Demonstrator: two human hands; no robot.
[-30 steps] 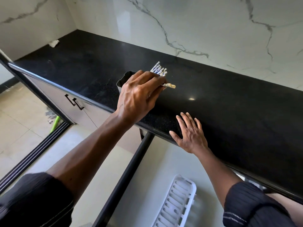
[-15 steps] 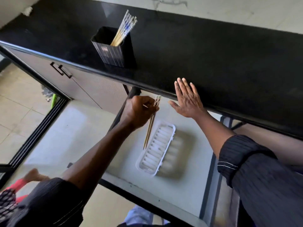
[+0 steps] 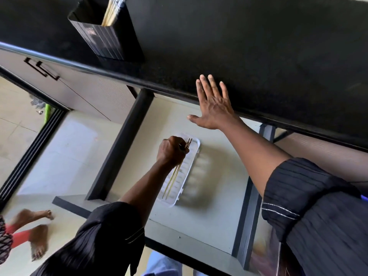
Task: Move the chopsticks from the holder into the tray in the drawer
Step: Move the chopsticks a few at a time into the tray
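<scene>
At the far left, someone else's bare feet [image 3: 37, 238] blur across the floor tiles, well apart from the work. On the black counter [image 3: 258, 46] above the cabinet handles [image 3: 41, 69] stands the dark holder [image 3: 105, 34], set back just inside the edge. A bundle of spare chopsticks [image 3: 111, 12] leans in it, so the job looks only partly done.

Below, over the open drawer [image 3: 199, 226], the left hand [image 3: 172, 151] is closed in a fist round a few chopsticks [image 3: 172, 178]. It grips them near their patterned tops. Their thin tips slant down along the white slotted tray [image 3: 188, 170], lined up with its length, apparently so they can be laid flat in it. Whether the tips already touch the plastic cannot be told through the blur.

To the right, the right hand [image 3: 214, 106] holds nothing. Its fingers are straight and spread, and the palm is pressed on the counter's front edge. From here that looks like a brace for the lean down over the drawer. The tray lies near the middle of the drawer floor, within easy reach of the lowered hand.
</scene>
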